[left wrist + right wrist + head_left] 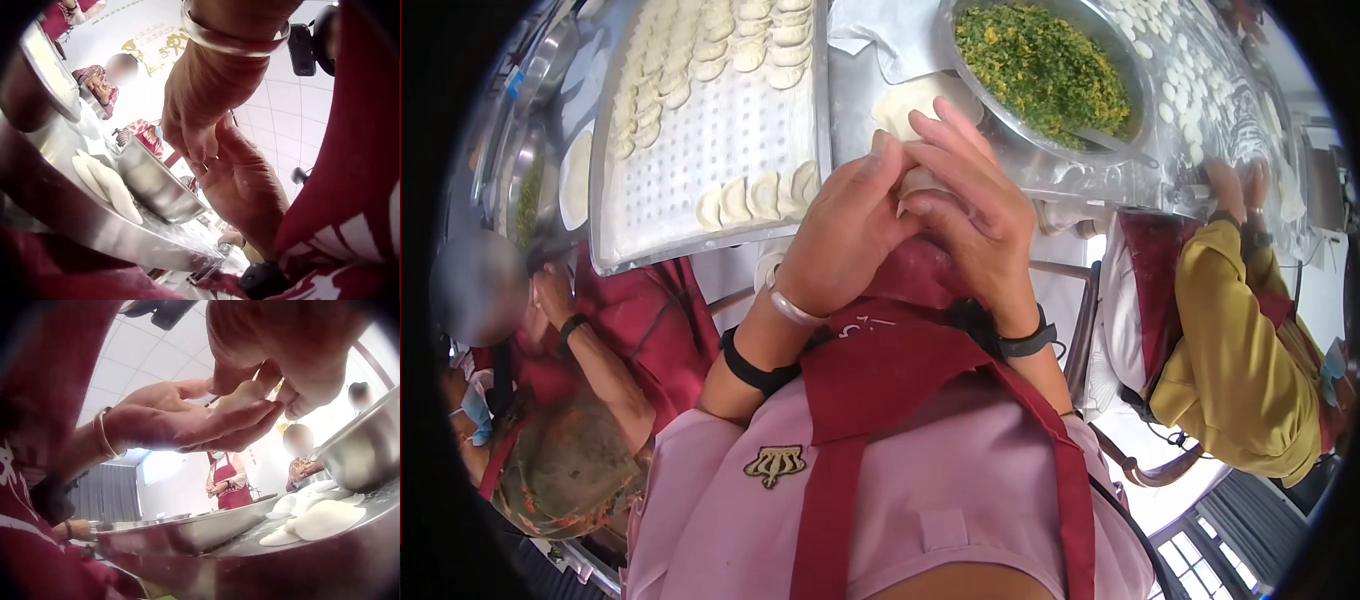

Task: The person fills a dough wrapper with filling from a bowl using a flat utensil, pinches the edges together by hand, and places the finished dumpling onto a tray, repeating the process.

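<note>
Both hands meet in front of the chest, over the tray side of the table, around a pale dumpling (240, 395). The left hand (840, 220), wearing a silver bracelet, has its fingers beneath the dumpling and its thumb above, as the right wrist view shows. From the other side the right hand (990, 205) pinches the dumpling with thumb and fingers. Only a small part of the dumpling shows between the hands from above. In the left wrist view the right hand (244, 184) faces the left hand (206, 94), and the dumpling is hidden.
A perforated tray (690, 180) bears rows of folded dumplings (750, 40). Flat dough wrappers (325, 519) lie beside it. A steel bowl (1145, 110) holds green and yellow filling (1040, 70) and a spoon. Small dough pieces (1190, 90) spread at right; people work on both sides.
</note>
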`<move>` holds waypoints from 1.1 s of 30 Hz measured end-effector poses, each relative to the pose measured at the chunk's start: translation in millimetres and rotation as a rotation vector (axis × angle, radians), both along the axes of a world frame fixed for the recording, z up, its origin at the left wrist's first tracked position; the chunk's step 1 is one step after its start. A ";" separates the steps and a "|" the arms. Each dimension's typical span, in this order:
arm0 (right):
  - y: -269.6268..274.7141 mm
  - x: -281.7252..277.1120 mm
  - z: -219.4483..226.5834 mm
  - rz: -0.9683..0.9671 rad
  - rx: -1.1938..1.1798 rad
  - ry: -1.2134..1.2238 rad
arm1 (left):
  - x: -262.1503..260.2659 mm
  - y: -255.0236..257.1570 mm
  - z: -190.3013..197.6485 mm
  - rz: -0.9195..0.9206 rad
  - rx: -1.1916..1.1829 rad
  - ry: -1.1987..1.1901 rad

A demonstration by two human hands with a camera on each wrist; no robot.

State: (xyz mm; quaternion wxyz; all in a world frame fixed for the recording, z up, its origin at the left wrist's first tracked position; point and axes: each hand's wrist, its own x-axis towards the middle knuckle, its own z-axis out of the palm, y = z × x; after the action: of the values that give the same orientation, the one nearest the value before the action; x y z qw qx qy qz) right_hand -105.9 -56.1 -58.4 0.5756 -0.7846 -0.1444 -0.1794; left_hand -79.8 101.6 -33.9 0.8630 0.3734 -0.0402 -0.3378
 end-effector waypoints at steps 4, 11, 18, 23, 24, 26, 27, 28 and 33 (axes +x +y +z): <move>-4.4 6.7 -13.0 0.056 0.004 -0.007 | 3.1 -0.2 -4.4 0.028 0.610 -0.710; 8.9 -2.3 7.7 -0.166 0.061 0.214 | 6.4 25.8 -1.6 -0.014 0.349 -0.156; -23.3 -12.7 -29.9 -0.230 0.151 0.274 | 38.2 106.4 4.1 0.382 0.767 -0.386; -23.2 -16.5 -40.6 -0.236 0.217 0.312 | 55.7 171.9 -11.0 0.553 1.097 -0.346; -22.9 -17.2 -42.6 -0.228 0.237 0.313 | 56.3 186.9 -17.9 0.553 1.165 -0.340; -22.9 -17.5 -44.2 -0.221 0.219 0.329 | 52.5 210.7 -31.1 0.542 1.209 -0.282; -23.5 -17.8 -44.6 -0.215 0.225 0.346 | 50.0 217.1 -33.5 0.525 1.248 -0.244; -23.7 -18.1 -44.7 -0.211 0.228 0.363 | 47.6 220.9 -36.7 0.505 1.284 -0.205; -22.1 -18.2 -47.2 -0.196 0.244 0.414 | 42.2 228.9 -61.0 0.590 1.392 -0.295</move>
State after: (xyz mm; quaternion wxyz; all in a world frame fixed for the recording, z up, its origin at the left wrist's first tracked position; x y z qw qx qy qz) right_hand -124.2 -78.3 -105.6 0.6634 -0.7394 0.0759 -0.0859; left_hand -37.5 330.5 -94.9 0.4694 0.8667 0.1683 0.0123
